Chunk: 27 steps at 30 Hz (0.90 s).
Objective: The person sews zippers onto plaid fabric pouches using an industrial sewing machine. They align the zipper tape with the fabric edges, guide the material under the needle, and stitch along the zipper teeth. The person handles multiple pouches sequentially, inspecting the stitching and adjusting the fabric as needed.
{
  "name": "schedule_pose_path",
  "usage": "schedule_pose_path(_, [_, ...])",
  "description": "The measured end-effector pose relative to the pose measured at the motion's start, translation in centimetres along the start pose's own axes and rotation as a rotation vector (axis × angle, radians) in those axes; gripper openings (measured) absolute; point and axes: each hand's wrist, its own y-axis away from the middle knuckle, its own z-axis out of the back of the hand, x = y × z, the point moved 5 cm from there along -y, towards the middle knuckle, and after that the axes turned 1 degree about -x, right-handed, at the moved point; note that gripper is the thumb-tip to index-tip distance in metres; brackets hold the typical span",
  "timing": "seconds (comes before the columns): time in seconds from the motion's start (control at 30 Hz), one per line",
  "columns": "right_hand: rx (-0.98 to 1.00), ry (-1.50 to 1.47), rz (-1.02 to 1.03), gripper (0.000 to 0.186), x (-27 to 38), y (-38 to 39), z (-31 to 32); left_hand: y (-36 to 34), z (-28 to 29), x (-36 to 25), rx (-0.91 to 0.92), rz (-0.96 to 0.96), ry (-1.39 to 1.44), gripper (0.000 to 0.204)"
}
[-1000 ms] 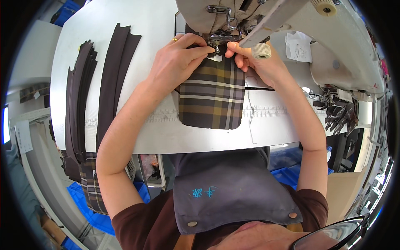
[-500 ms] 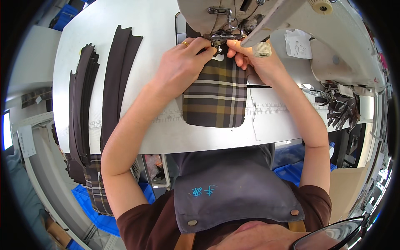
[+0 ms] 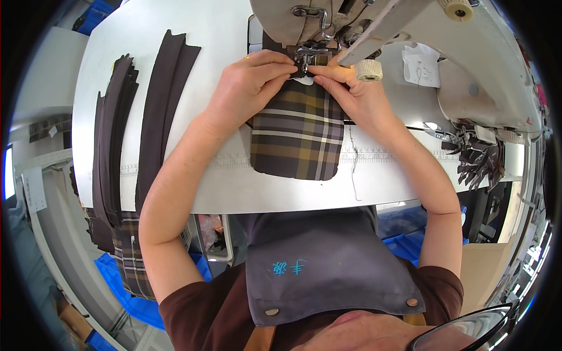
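A plaid fabric piece (image 3: 297, 131) in brown, black, mustard and white lies on the sewing table, its rounded end toward me. Its far end runs beneath the presser foot (image 3: 305, 60) of a sewing machine (image 3: 410, 35). My left hand (image 3: 249, 88) pinches the cloth just left of the foot, thumb and fingers together. From the other side, my right hand (image 3: 357, 93) has its thumb and index finger at the cloth close to the foot. Dark fabric (image 3: 272, 44) shows behind my left fingers. The fingertips partly hide the cloth edge.
Dark fabric strips (image 3: 161, 99) and a stack of similar strips (image 3: 111, 140) lie at left, the stack hanging over the table edge above a blue bin (image 3: 132, 298). A loose thread (image 3: 355, 164) lies right of the plaid. Dark scraps (image 3: 480, 158) hang at far right.
My right thumb and fingers have moved left, closer to the presser foot. The plaid piece has shifted slightly left and tilted. My left hand has moved slightly left.
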Motion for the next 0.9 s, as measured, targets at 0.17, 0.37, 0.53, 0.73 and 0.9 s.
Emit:
schedule_pose_path(0.17, [-0.197, 0.383, 0.45, 0.012, 2.1, -0.4, 0.4, -0.1, 0.1, -0.1, 0.022, -0.001, 0.015, 0.016])
schedule_pose_path(0.37, [-0.194, 0.464, 0.627, 0.012, 1.3, -1.4, -1.9, -0.1, 0.1, -0.3, 0.007, -0.016, -0.038, 0.019])
schedule_pose_path(0.53, [-0.042, 0.138, 0.172, 0.028, 0.0, -1.9, -0.6, -0.8, 0.1, -0.2, -0.041, 0.043, 0.011, 0.013])
schedule_pose_path(0.73, [0.176, 0.442, 0.609, 0.05, 6.6, 5.0, -0.8, -0.6, -0.3, 1.2, -0.012, 0.383, 0.264, 0.011])
schedule_pose_path(0.9, [-0.116, 0.233, 0.589, 0.02, 7.4, 3.4, -2.8, -1.9, 0.3, 2.5, 0.139, 0.329, 0.367, 0.013])
